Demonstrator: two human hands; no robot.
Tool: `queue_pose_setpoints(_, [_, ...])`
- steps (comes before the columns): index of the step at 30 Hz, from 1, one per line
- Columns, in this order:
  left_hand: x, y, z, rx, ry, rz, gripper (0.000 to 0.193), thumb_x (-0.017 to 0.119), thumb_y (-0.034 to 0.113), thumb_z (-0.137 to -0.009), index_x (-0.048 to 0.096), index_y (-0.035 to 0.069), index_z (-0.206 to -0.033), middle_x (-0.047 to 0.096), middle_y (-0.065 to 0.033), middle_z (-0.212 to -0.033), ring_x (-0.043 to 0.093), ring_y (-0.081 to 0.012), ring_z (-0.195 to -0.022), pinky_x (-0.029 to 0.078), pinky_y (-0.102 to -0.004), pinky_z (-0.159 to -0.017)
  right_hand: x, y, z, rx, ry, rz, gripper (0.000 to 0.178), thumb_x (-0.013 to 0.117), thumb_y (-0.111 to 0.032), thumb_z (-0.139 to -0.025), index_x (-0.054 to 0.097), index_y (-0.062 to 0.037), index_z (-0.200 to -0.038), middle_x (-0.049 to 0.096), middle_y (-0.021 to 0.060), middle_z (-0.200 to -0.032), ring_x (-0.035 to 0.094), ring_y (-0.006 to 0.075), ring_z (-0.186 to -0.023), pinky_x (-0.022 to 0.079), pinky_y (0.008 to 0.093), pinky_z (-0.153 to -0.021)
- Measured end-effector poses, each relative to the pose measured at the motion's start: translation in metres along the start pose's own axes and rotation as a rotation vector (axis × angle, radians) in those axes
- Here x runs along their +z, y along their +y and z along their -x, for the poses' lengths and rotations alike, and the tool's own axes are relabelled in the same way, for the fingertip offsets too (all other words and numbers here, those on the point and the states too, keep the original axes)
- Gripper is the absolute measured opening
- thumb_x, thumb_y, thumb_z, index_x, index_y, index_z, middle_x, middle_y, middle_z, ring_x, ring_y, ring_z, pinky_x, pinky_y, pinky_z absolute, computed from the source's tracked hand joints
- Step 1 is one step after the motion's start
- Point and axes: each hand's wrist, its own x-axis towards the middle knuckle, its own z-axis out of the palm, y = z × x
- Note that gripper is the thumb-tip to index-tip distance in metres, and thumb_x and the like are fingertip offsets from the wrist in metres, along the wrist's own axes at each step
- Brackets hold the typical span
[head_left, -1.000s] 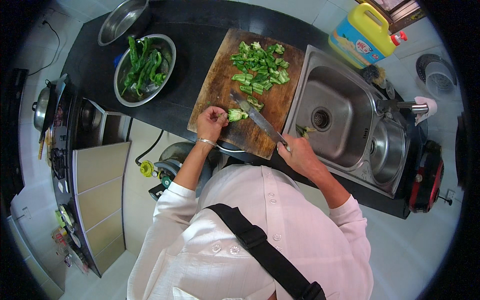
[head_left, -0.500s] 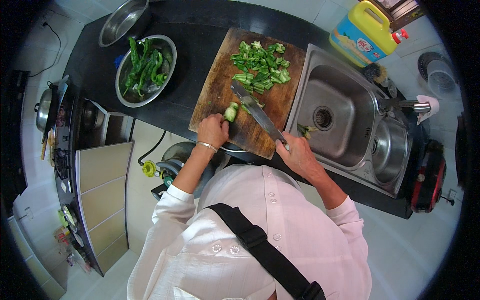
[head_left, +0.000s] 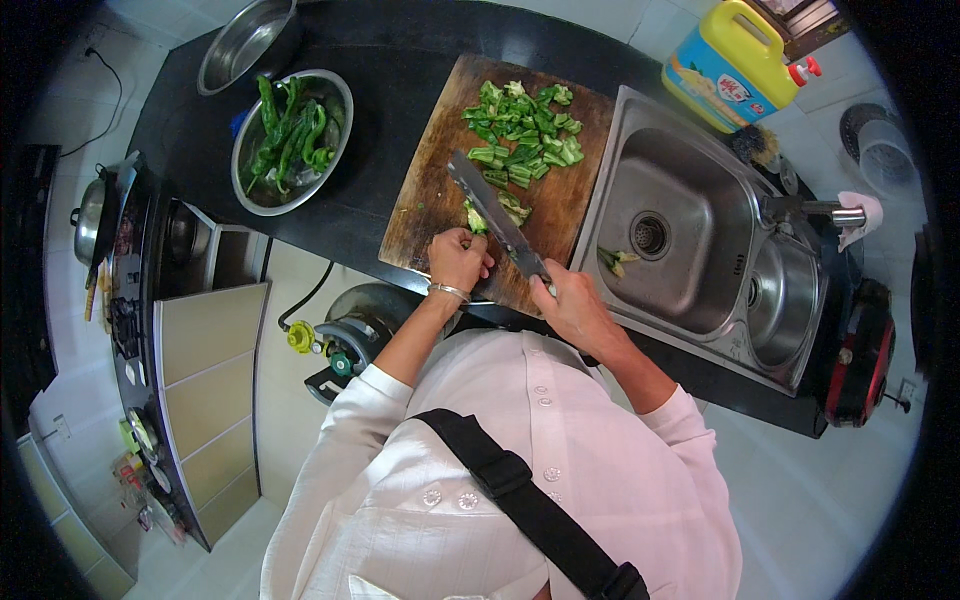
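On the wooden cutting board (head_left: 425, 190), my left hand (head_left: 460, 258) is closed with bent fingers on a piece of green pepper (head_left: 474, 218). My right hand (head_left: 572, 303) wraps round the handle of a kitchen knife (head_left: 500, 220). The blade slants up and left across the board, just right of the pepper piece and close to my left fingertips. A few cut bits (head_left: 515, 208) lie on the blade's right side. Farther up the board sits a heap of chopped green pepper (head_left: 522, 130).
A steel bowl (head_left: 340, 165) of whole green peppers (head_left: 285, 140) stands left of the board, with another steel pan (head_left: 245, 45) behind it. At right is a steel sink (head_left: 690, 190) holding pepper stems (head_left: 618, 262). A yellow jug (head_left: 735, 60) stands behind the sink.
My left hand has moved right with the pepper piece, closer to the blade. My right hand and the knife have shifted slightly left.
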Motion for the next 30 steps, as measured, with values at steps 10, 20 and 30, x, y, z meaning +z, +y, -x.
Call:
queue_pose_setpoints(10, [0.013,-0.054,-0.021,0.491,0.033,0.006,0.019,0.056,0.011,-0.085,0.061,-0.001,-0.071,0.062,-0.0085,-0.058,0.051,-0.0115,-0.042,0.040,-0.0254,-0.040,0.021,0.013,-0.008,-0.072,0.083,0.105,0.022,0.054,-0.018,-0.088,0.054,0.0034,-0.089,0.057,0.0268,-0.067,0.058,0.0442,-0.064,0.044,0.0500,-0.058])
queue_pose_setpoints(20, [0.019,-0.027,-0.013,-0.103,-0.124,0.770,0.014,0.054,0.010,-0.092,0.055,0.002,-0.081,0.051,-0.0027,-0.062,0.040,-0.0092,-0.048,0.032,-0.0239,-0.044,0.029,0.015,-0.015,-0.058,0.111,0.104,0.020,0.053,-0.018,-0.089,0.053,0.0016,-0.088,0.061,0.0258,-0.073,0.060,0.0438,-0.068,0.047,0.0512,-0.060])
queue_pose_setpoints(30, [0.019,-0.011,-0.011,-0.224,-0.329,1.121,0.013,0.052,0.015,-0.095,0.054,0.003,-0.091,0.047,0.0001,-0.064,0.038,-0.0096,-0.051,0.032,-0.0235,-0.049,0.034,0.024,-0.024,-0.069,0.203,-0.060,0.020,0.054,-0.018,-0.088,0.053,0.0021,-0.089,0.059,0.0259,-0.073,0.059,0.0441,-0.068,0.045,0.0490,-0.060])
